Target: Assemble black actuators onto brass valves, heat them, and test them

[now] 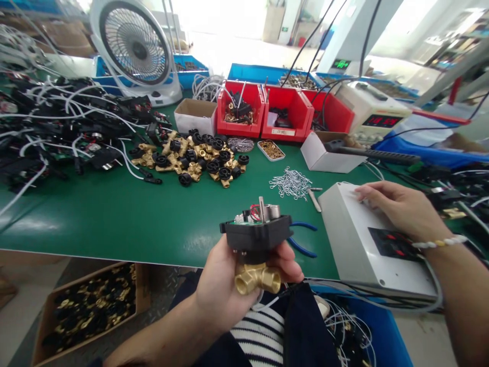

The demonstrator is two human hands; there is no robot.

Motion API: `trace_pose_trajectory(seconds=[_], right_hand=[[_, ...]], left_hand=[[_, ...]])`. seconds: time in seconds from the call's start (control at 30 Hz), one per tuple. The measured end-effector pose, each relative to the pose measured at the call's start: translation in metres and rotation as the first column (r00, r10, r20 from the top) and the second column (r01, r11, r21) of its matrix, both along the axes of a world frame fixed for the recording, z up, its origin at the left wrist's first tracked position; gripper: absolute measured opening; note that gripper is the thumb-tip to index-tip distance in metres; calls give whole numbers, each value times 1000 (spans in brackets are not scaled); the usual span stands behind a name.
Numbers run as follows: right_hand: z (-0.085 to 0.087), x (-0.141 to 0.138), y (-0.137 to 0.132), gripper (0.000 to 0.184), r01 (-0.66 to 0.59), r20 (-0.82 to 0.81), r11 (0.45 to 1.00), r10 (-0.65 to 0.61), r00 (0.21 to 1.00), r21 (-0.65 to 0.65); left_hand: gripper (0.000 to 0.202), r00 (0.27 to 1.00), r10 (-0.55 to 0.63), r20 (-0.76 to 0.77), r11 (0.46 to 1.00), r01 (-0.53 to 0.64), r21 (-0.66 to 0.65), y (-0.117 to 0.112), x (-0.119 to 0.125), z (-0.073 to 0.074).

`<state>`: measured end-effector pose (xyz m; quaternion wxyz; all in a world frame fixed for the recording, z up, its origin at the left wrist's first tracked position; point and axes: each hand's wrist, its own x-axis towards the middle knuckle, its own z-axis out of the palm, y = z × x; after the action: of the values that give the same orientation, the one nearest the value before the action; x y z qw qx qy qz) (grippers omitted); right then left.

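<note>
My left hand (pixel 229 285) grips a valve assembly (pixel 255 244) upright near the table's front edge: a brass fitting below, a black open housing above with a circuit board, red wires and a metal shaft showing. My right hand (pixel 401 206) rests on top of a grey-white test box (pixel 355 244) at the right. Its fingers lie curled loosely on the lid, holding nothing. A bead bracelet circles that wrist. Blue-handled pliers (pixel 301 237) lie between the valve and the box.
A heap of brass-and-black valve bodies (pixel 194 158) sits mid-table, tangled black wired parts (pixel 57 122) at left, wire clips (pixel 290 182), red bins (pixel 263 109), a fan (pixel 135 46) and a power supply (pixel 374 114) behind. A carton of valves (pixel 87 306) stands on the floor.
</note>
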<state>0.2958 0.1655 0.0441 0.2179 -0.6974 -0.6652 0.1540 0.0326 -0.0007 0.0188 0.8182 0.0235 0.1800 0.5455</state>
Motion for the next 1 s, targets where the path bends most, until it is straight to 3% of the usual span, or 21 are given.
trace_pose_trajectory(seconds=[0.17, 0.37, 0.5, 0.6, 0.73, 0.83, 0.93, 1.0], right_hand=[[-8, 7, 3, 28, 5, 11, 1000, -5, 1000, 1], [-17, 14, 4, 17, 3, 27, 1000, -2, 1000, -14], [-17, 13, 2, 17, 10, 35, 999, -9, 999, -31], [-16, 14, 3, 16, 5, 34, 999, -4, 999, -39], [-8, 18, 2, 13, -62, -5, 995, 62, 998, -73], [4, 11, -19, 34, -122, -17, 992, 122, 992, 38], [14, -15, -61, 59, -306, -69, 915, 334, 940, 262], [16, -40, -90, 63, -478, -6, 794, 517, 856, 375]], left_hand=[[50, 999, -9, 30, 998, 7, 61, -1, 1, -4], [74, 1000, 5, -23, 993, -7, -121, 3, 4, 5], [81, 997, 21, -72, 985, -32, -168, 3, 5, 10], [74, 993, 48, -108, 985, -65, -159, 1, 6, 9], [51, 977, 137, -165, 987, -149, -66, -2, 7, 7], [37, 954, 205, -218, 979, -202, 40, -3, 10, 7], [28, 927, 256, -273, 966, -235, 110, -3, 13, 8], [26, 913, 258, -316, 965, -231, 121, -3, 15, 9]])
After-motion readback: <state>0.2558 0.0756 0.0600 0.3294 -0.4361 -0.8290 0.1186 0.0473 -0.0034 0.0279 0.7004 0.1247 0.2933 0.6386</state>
